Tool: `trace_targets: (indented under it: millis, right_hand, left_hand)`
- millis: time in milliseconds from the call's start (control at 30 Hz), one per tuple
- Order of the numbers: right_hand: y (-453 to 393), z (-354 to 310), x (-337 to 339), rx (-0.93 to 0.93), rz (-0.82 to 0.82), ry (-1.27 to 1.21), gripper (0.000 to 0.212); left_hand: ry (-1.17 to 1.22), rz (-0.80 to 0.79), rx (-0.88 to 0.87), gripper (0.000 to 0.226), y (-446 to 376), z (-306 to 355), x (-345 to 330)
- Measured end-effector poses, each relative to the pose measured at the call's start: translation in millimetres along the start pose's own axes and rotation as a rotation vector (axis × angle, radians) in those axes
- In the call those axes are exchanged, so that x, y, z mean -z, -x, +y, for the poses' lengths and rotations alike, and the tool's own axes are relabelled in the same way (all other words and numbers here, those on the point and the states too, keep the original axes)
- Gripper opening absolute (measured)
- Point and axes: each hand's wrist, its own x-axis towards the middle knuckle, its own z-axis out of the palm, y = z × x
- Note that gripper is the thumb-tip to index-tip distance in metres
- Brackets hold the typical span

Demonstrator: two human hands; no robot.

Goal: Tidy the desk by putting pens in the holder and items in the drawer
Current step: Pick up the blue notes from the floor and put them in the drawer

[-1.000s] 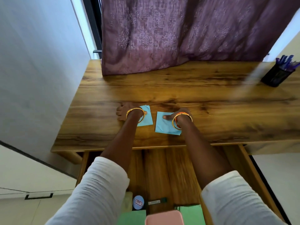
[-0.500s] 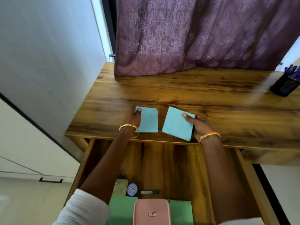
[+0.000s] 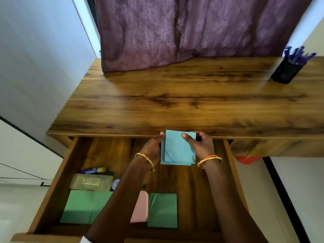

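Observation:
Two light blue papers (image 3: 178, 151) lie stacked one on the other, held over the open wooden drawer (image 3: 57, 174) just below the desk's front edge. My left hand (image 3: 153, 148) grips the stack's left side and my right hand (image 3: 199, 144) grips its right side, thumb on top. A black mesh pen holder (image 3: 284, 71) with several blue pens stands at the desk's far right.
Inside the drawer lie green papers (image 3: 84, 206), another green paper (image 3: 163, 209), a pink case (image 3: 140, 206), a tan pouch (image 3: 92, 182) and a blue-yellow marker (image 3: 93, 170). A purple curtain (image 3: 184, 28) hangs onto the wooden desk (image 3: 175, 102). A white wall stands left.
The two blue papers lay apart on the desk under my hands. Both hands have slid them off the front edge and brought them together over the drawer.

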Motion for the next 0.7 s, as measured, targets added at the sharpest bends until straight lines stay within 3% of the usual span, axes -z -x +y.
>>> trace_targets:
  millis: [100, 200, 333, 467, 633, 700]
  right_hand:
    - [6.0, 7.6, 14.6, -0.023, 0.028, -0.014, 0.028]
    - [14.9, 16.4, 25.0, -0.039, -0.007, 0.03, 0.035]
    - [27.9, 36.2, 40.1, -0.028, -0.124, 0.23, 0.038]
    - [29.9, 54.8, 55.3, -0.173, -0.313, 0.495, 0.039]
    - [33.7, 81.2, 56.7, -0.339, -0.457, 0.745, 0.041]
    - [39.3, 91.4, 56.5, -0.381, -0.486, 0.792, 0.045]
  left_hand:
    - [-0.042, -0.062, -0.004, 0.042, 5.2, -15.8, -20.1]
    - [-0.113, -0.036, -0.062, 0.034, 8.0, -37.2, -34.2]
    - [-0.171, 0.017, -0.027, 0.035, 10.7, -66.4, -37.4]
    - [-0.313, 0.095, 0.052, 0.034, 18.0, -103.4, -34.1]
    - [-0.887, 0.074, 0.234, 0.042, 21.2, -135.1, -26.5]
    - [-1.163, 0.093, 0.215, 0.042, 25.5, -136.6, -24.7]
